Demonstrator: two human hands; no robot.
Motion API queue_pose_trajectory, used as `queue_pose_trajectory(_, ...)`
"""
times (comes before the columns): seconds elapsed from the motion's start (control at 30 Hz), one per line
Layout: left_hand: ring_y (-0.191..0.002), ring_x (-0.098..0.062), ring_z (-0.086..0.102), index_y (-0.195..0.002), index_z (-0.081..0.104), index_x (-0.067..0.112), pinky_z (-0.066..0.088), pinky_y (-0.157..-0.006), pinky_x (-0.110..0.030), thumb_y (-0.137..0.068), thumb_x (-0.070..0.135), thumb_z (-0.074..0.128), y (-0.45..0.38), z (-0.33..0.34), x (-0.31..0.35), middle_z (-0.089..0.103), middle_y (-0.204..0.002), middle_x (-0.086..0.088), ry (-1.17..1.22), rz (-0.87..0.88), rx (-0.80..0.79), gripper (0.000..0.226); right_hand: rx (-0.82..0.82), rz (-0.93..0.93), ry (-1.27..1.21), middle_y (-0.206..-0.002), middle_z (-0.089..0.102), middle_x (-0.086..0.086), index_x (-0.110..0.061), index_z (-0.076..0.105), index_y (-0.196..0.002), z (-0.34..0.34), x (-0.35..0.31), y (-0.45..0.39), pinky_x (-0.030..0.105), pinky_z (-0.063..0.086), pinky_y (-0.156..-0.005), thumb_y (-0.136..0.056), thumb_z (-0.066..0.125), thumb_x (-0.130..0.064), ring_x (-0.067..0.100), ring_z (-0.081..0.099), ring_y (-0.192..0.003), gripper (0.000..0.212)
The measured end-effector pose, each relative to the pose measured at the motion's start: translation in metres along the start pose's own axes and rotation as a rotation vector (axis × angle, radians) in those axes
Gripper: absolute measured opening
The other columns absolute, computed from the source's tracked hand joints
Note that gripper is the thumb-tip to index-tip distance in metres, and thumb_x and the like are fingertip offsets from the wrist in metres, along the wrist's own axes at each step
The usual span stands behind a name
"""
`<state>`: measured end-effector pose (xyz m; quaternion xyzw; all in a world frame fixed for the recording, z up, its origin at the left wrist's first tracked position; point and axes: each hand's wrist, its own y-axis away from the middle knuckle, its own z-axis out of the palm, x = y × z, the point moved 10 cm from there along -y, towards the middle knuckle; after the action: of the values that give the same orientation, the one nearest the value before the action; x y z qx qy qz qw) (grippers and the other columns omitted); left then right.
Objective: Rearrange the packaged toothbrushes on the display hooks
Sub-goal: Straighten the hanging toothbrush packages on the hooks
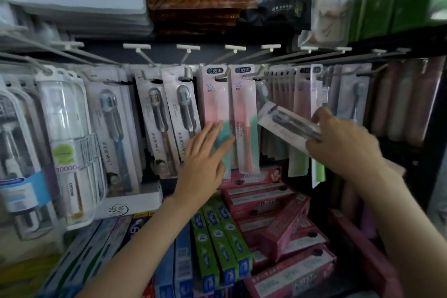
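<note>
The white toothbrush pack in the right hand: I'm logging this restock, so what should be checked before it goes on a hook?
1. Grip: right hand holds the white blister-packed toothbrush by its lower end: ok.
2. Pack upright for hanging: tilted, nearly sideways: not ok.
3. Hang hole visible: cannot tell.
4. Left hand flat against the hanging pink-and-green toothbrush packs, steadying them: ok.
5. A white display hook free above: appears bare: ok.
6. Matching hook row: cannot tell.

Toothbrush packs (215, 113) hanging on hooks (186, 54); one pack (287, 126) tilted
</note>
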<state>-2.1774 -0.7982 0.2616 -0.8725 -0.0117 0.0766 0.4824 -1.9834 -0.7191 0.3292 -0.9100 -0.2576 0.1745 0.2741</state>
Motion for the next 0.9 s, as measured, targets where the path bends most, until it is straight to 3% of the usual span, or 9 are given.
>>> queue_pose_trajectory(0.13,-0.140,-0.023,0.021,-0.137,0.036,0.022,0.024,-0.111,-0.049,-0.088,0.015,0.034,0.010,-0.004,0.000,0.030,-0.149,-0.011,0.069,0.004,0.011,0.049,-0.002,0.030,-0.060,-0.070,0.044,0.002,-0.016,0.044,-0.104,-0.018,0.005,0.014,0.034,0.038,-0.062,-0.083,0.053,-0.028,0.030,0.046,-0.070,0.026)
queue_pose_trajectory(0.37,-0.138,-0.019,0.019,-0.138,0.042,0.015,0.015,-0.114,-0.037,-0.088,0.016,0.034,0.025,-0.039,-0.034,0.030,-0.148,-0.007,0.131,-0.186,0.092,0.051,0.108,0.061,-0.038,-0.075,0.049,0.009,-0.017,0.051,-0.099,-0.043,0.009,0.037,0.033,0.035,-0.057,-0.079,0.061,-0.036,0.028,0.044,-0.065,0.029)
queue_pose_trajectory(0.47,-0.138,-0.015,0.021,-0.138,0.041,0.013,0.021,-0.113,-0.042,-0.090,0.006,0.043,0.031,-0.053,-0.059,0.026,-0.150,-0.003,0.216,-0.332,0.136,0.049,0.058,-0.102,-0.193,-0.076,0.054,0.006,-0.021,0.047,-0.094,-0.033,-0.025,0.032,0.033,0.036,-0.056,-0.079,0.061,-0.032,0.027,0.047,-0.066,0.024)
queue_pose_trajectory(0.6,-0.136,-0.012,0.025,-0.141,0.036,0.015,0.020,-0.114,-0.033,-0.092,0.002,0.047,0.038,-0.070,-0.078,0.028,-0.150,0.000,0.338,-0.472,0.156,0.052,-0.050,-0.334,-0.428,-0.074,0.055,-0.004,-0.023,0.048,-0.096,0.004,-0.081,0.020,0.026,0.038,-0.052,-0.082,0.062,-0.024,0.020,0.052,-0.067,0.020)
queue_pose_trajectory(0.7,-0.126,-0.002,0.037,-0.141,0.036,0.021,0.026,-0.105,-0.016,-0.095,0.006,0.045,0.039,-0.079,-0.084,0.039,-0.144,0.002,0.545,-0.597,0.173,0.049,-0.249,-0.286,-0.856,-0.086,0.061,0.002,-0.024,0.053,-0.103,0.042,-0.107,0.014,0.027,0.047,-0.062,-0.085,0.064,-0.018,0.020,0.060,-0.075,0.022)
queue_pose_trajectory(0.8,-0.100,0.012,0.051,-0.140,0.035,0.030,0.040,-0.093,-0.014,-0.096,0.017,0.046,0.035,-0.080,-0.080,0.058,-0.117,0.013,0.833,-0.698,0.171,0.047,-0.361,-0.181,-1.117,-0.083,0.062,0.003,-0.020,0.053,-0.108,0.068,-0.126,0.014,0.028,0.053,-0.062,-0.086,0.064,-0.014,0.021,0.063,-0.077,0.025)
queue_pose_trajectory(0.9,-0.094,0.002,0.059,-0.139,0.033,0.033,0.049,-0.084,-0.015,-0.091,0.016,0.055,0.022,-0.082,-0.070,0.063,-0.106,0.008,0.907,-0.659,0.127,0.056,-0.362,-0.151,-1.223,-0.084,0.063,0.005,-0.016,0.053,-0.111,0.074,-0.141,0.013,0.029,0.055,-0.061,-0.086,0.063,-0.011,0.022,0.064,-0.077,0.027)
